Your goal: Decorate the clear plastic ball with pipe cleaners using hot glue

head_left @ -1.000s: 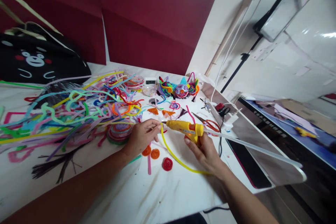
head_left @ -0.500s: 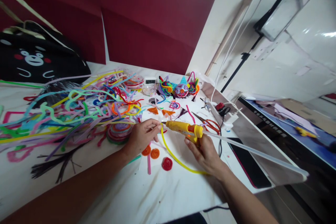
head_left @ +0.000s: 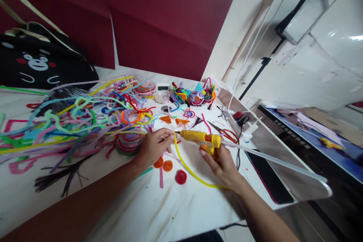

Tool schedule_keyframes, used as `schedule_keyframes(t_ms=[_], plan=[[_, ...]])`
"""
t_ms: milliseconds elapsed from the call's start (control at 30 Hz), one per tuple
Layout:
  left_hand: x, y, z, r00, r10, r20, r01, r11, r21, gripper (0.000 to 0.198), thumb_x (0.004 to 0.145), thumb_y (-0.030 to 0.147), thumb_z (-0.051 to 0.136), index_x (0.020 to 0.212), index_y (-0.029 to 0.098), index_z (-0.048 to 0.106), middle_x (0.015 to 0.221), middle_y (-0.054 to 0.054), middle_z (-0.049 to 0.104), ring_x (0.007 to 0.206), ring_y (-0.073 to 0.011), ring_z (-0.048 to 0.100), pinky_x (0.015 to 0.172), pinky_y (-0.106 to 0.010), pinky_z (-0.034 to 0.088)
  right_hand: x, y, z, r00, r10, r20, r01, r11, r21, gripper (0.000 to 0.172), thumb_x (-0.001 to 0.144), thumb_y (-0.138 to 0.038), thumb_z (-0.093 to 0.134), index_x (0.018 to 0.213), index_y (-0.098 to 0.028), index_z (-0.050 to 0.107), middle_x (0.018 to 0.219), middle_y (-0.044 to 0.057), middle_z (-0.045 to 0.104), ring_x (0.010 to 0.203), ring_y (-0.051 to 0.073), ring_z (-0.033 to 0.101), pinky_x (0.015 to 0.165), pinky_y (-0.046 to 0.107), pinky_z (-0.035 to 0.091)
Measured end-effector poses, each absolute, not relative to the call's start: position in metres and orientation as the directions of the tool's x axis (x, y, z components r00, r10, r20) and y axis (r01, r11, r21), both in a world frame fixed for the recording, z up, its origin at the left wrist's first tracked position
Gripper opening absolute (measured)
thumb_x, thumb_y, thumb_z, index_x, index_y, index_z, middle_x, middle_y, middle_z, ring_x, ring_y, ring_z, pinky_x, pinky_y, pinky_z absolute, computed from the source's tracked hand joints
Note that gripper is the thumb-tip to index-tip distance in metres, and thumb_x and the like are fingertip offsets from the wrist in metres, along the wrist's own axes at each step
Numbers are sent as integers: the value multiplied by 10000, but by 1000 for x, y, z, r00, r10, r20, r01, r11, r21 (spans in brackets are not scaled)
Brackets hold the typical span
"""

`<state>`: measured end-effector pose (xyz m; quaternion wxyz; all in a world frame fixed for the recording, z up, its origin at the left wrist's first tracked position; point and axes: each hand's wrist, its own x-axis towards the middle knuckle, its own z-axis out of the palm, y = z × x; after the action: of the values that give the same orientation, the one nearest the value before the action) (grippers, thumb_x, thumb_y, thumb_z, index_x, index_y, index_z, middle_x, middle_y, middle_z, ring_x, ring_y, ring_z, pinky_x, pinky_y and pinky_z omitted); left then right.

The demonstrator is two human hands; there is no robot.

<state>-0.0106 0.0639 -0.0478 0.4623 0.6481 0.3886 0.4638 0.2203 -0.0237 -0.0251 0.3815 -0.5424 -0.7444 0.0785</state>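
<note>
Glue gun point(head_left: 200, 138) sits in the grip of the right hand point(head_left: 223, 163); the left hand point(head_left: 154, 146) pinches the yellow pipe cleaner point(head_left: 187, 168) beside the nozzle point(head_left: 177, 132), over the bench point(head_left: 159, 211). Alignment is virtually unchanged, suggesting steady glue application.

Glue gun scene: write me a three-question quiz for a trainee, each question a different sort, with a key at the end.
1. Which of the person's hands grips the yellow glue gun?
2. True or false: the red coil lies nearer the camera than the two orange coils.
3. What do the fingertips of the left hand pinch?
A) the scissors
B) the yellow fuzzy strip
C) the black bag

Key: 1. the right hand; 2. true; 3. B.
</note>
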Motion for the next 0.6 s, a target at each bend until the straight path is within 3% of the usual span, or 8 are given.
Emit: schedule_keyframes(t_ms=[167,433,600], plan=[[-12,63,-48,265,932,247,79,-276,958,173,837,356,616,876,190,641,653,17,671,491,-134,632,481,-232,492,219,-24,-23,-84,920,382,657,340,-673,188,927,-367,552,994,-211,472,805,26,614,609,147,501,532,279,380],[-10,63,-42,259,936,239,110,-274,955,174,835,350,603,859,181,638,633,10,665,486,-138,632,459,-226,462,222,-23,-25,-14,964,265,580,223,-783,290,910,-452,581,1020,-192,517,871,54,640,606,139,508,516,280,409],[-9,63,-40,253,938,238,113,-273,955,183,825,355,607,854,178,641,651,3,680,482,-134,631,460,-221,449,219,-22,-21,1,968,251,382,232,-895,309,887,-416,632,1084,-226,489,999,58,645,671,136,538,539,264,466]])
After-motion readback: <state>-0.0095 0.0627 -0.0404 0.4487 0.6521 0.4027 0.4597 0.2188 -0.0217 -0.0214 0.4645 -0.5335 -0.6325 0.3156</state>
